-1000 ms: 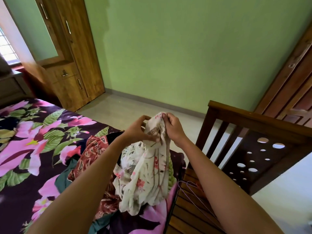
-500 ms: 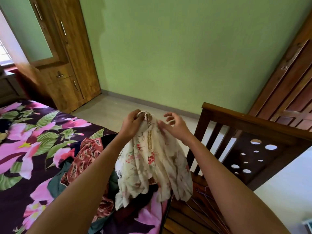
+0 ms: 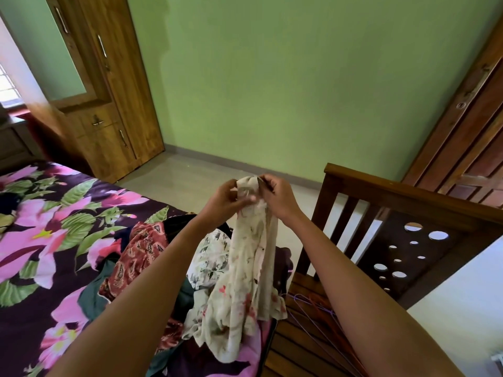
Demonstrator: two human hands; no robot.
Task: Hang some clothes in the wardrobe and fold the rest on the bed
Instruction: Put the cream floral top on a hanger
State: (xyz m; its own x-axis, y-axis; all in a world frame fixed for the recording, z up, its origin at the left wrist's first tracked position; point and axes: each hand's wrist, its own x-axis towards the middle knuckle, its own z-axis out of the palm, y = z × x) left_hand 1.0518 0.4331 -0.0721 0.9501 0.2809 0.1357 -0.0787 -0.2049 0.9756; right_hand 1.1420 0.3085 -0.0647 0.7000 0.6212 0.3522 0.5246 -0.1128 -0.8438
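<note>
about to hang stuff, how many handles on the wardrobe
4: two long handles up high, a drawer pull below them, a short handle lowest. Others may be hidden.

The left arm (image 3: 141, 295) and right arm (image 3: 353, 289) reach forward from the near edge and converge at centre. The left hand (image 3: 221, 204) and right hand (image 3: 279, 198) are close together, fingers curled, each pinching the cloth (image 3: 249, 257) top.

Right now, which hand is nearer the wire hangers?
Right. The right hand holds the cream garment up, above the wire hangers; the left hand holds it too, farther left.
</note>
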